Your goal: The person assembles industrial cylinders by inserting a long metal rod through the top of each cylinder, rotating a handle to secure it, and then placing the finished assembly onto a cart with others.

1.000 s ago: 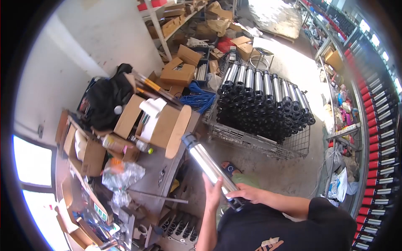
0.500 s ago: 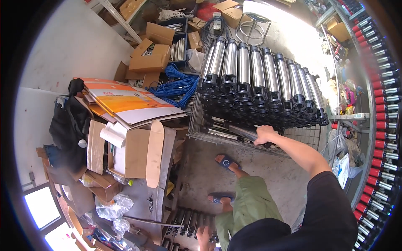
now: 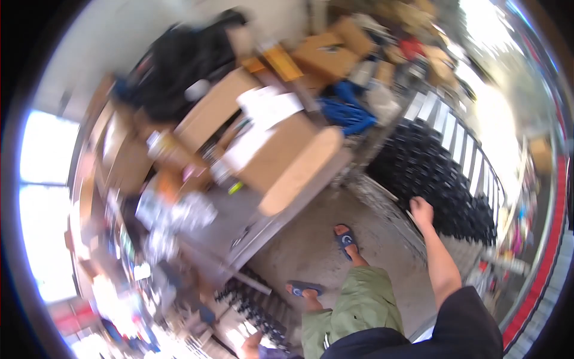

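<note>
My right hand (image 3: 422, 211) is at the front side of a wire cage (image 3: 382, 186), its fingers curled closed. Whatever they may hold cannot be made out in the blur. Stacked in that cage are several steel cylinders (image 3: 459, 146) with black ribbed end pieces (image 3: 427, 158), which face me just beyond the hand. At the bottom edge my left hand (image 3: 252, 345) shows only in part, smeared by motion. It is beside a low row of similar black-ended pieces (image 3: 257, 308).
On the left, a workbench (image 3: 224, 236) carries an open cardboard box (image 3: 278, 152), a rounded tan board (image 3: 305, 170) and crumpled clear plastic (image 3: 182, 212). A blue cable coil (image 3: 347, 110) lies behind it. Concrete floor (image 3: 311, 239) runs between bench and cage.
The whole view has swung, shifting the bench and cage rightward and tilting them. My right hand is no longer seen against the cylinder in the cage's lower part. My left hand has moved left in view.
</note>
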Demonstrator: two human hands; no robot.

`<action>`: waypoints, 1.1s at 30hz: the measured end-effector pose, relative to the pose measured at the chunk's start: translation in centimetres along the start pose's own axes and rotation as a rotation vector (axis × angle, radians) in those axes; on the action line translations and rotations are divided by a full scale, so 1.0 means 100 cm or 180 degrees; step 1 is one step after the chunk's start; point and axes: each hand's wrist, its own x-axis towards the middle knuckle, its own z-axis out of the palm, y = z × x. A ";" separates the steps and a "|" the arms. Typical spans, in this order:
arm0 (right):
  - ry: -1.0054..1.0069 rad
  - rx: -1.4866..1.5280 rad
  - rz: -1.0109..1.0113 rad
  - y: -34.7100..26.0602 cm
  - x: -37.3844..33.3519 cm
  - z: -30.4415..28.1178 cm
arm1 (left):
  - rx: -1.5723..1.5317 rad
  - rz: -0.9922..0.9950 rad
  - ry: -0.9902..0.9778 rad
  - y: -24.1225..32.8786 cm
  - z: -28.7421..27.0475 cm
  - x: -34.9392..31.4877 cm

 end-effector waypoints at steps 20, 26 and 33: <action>-0.3012 -0.0387 -0.1050 -0.432 -0.340 0.183 | -0.0163 -0.2219 0.1446 -0.307 0.052 0.359; -0.2620 -0.0693 -0.0814 -0.448 -0.345 0.218 | -0.0739 -0.2315 0.1222 -0.418 0.084 0.381; -0.2954 -0.0971 -0.1291 -0.453 -0.368 0.217 | -0.2527 -0.3105 0.1205 -0.303 0.133 0.275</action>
